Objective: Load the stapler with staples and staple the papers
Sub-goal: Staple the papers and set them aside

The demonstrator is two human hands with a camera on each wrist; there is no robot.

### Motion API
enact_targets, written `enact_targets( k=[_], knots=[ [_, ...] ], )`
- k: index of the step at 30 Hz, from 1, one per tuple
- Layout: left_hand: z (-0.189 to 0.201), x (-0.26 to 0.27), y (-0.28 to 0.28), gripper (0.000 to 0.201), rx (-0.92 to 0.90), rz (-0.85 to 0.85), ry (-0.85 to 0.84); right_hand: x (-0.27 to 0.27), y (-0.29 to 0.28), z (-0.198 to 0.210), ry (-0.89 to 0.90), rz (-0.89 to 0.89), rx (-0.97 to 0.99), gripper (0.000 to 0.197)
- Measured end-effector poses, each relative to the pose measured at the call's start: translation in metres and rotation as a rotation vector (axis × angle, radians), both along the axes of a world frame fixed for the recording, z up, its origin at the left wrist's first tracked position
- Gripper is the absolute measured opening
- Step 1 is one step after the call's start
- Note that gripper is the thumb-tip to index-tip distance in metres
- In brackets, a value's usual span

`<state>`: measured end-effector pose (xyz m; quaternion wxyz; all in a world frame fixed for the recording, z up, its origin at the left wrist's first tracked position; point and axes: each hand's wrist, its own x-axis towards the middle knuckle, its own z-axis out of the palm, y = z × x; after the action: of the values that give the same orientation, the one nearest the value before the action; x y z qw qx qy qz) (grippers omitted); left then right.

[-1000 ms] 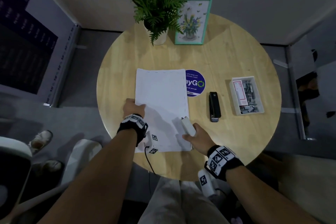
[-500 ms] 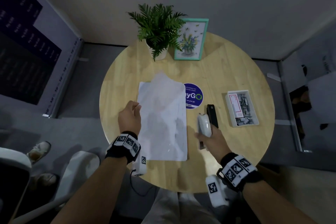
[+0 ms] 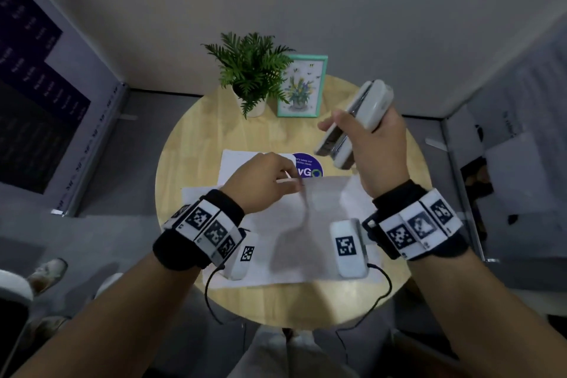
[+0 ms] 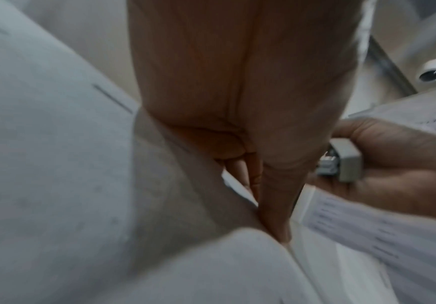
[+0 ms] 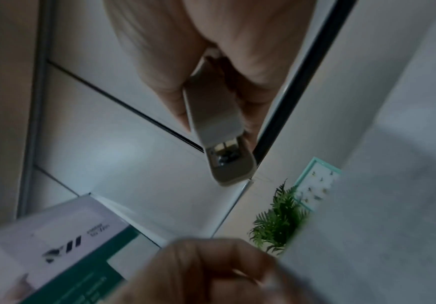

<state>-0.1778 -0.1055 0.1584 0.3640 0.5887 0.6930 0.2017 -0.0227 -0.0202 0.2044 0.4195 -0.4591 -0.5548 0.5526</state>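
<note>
My right hand [image 3: 372, 147] grips a beige stapler [image 3: 365, 107] and holds it up above the right half of the round table [image 3: 196, 138]. In the right wrist view the stapler [image 5: 218, 131] points away from my palm, its metal end showing. My left hand [image 3: 290, 182] pinches the upper edge of the white papers [image 3: 322, 218] and holds them lifted off the table, just left of and below the stapler. The left wrist view shows my thumb and fingers [image 4: 271, 205] closed on the paper [image 4: 56, 164], with the stapler [image 4: 341, 162] close by on the right.
A potted fern [image 3: 250, 77] and a teal-framed flower picture [image 3: 302, 86] stand at the table's far edge. A purple round sticker [image 3: 310, 167] lies under the papers' top edge. Walls close in on both sides. My legs are below the near edge.
My right hand has raised the stapler from table height to well above the table. My left hand has lifted the papers off the table and moved right toward the stapler.
</note>
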Motion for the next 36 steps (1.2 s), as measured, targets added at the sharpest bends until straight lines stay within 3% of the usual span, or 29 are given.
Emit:
enact_targets(
  k=[10, 29, 36],
  knots=[
    [0.021, 0.017, -0.001, 0.020, -0.003, -0.033, -0.068, 0.013, -0.009, -0.034, -0.337, 0.052, 0.132, 0.035],
    [0.034, 0.024, -0.001, 0.015, 0.023, -0.012, -0.136, -0.006, -0.008, -0.035, -0.356, -0.052, 0.254, 0.030],
    [0.027, 0.035, -0.001, 0.025, 0.087, 0.000, 0.086, -0.001, -0.009, -0.036, -0.355, -0.039, 0.236, 0.027]
  ],
)
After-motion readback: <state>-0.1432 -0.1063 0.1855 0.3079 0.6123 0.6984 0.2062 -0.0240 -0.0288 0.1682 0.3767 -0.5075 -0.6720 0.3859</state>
